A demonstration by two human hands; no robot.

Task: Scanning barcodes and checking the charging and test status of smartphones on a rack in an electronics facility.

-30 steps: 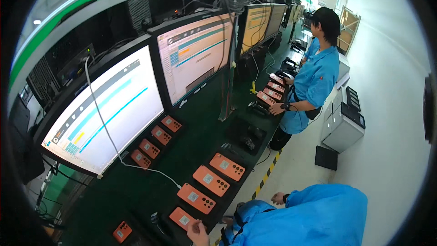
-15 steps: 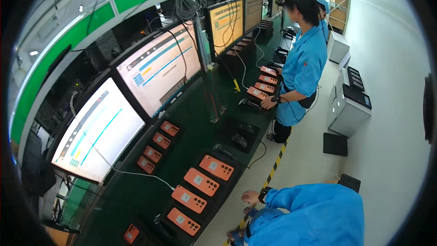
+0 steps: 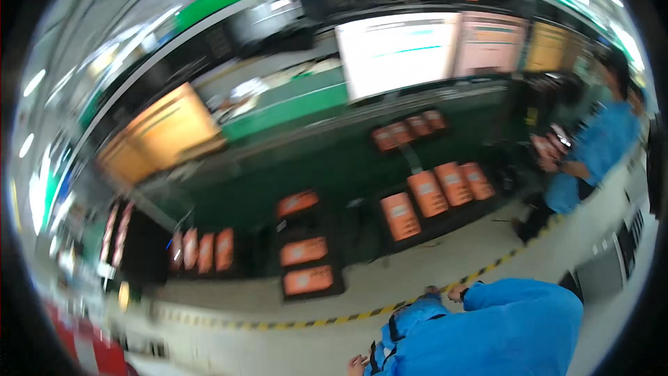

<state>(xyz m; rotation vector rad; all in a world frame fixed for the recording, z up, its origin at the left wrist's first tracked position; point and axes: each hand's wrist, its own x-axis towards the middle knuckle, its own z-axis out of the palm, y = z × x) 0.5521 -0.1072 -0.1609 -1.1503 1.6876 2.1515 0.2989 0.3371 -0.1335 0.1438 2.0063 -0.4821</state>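
On the green bench, before a bright monitor, a second phone row and a pale cable, can see four orange phones with long axes toward the monitor, lens ends nearer the blue clothing. Because of blur, cannot tell the grip of left hand and right hand, both off the phones. Unlike one second ago, see left hand withdrawn and dark tray fully in view at left.

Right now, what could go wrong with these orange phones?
First, the lowest phone on the central black mat sits near the front edge of the desk; a bump might send it to the floor.
Second, a pale cable runs to the second phone from the left in the front right row; a snag could drag it.
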